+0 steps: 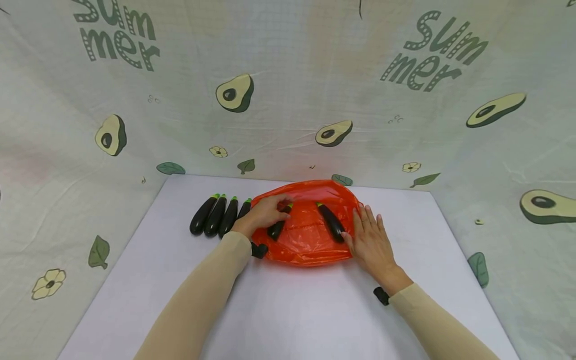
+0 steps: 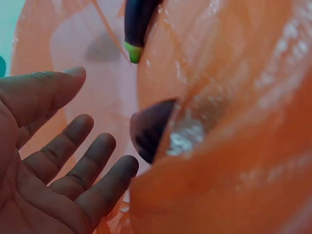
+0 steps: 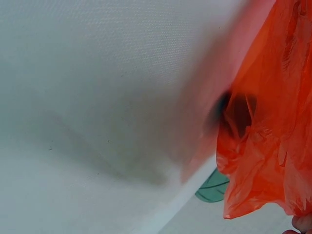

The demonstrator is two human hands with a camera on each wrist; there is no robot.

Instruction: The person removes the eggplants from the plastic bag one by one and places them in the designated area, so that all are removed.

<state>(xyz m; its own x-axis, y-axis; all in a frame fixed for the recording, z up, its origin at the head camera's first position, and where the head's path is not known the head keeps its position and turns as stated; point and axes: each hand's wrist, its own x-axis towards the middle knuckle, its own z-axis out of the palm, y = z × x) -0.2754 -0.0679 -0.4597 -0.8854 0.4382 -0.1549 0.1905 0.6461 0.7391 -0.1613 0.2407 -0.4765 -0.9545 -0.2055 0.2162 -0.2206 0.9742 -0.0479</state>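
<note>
A red plastic bag (image 1: 306, 250) lies spread on the table, with one eggplant (image 1: 332, 223) at its right part and another eggplant (image 1: 275, 230) at its left. My left hand (image 1: 266, 214) is over the bag's left side, beside that left eggplant. The left wrist view shows its fingers loosely bent and apart from the thumb, holding nothing; an eggplant end (image 2: 153, 129) shows past the fingertips, partly behind the bag film. At the bag's right edge my right hand (image 1: 371, 245) rests with straight fingers, the thumb near the right eggplant. In the right wrist view only fingertips (image 3: 303, 223) show.
Several more eggplants (image 1: 217, 217) lie side by side on the white table (image 1: 297, 320), left of the bag; the left hand partly covers the nearest ones. Behind the table hangs a cloth (image 1: 279, 100) printed with avocados and leaves.
</note>
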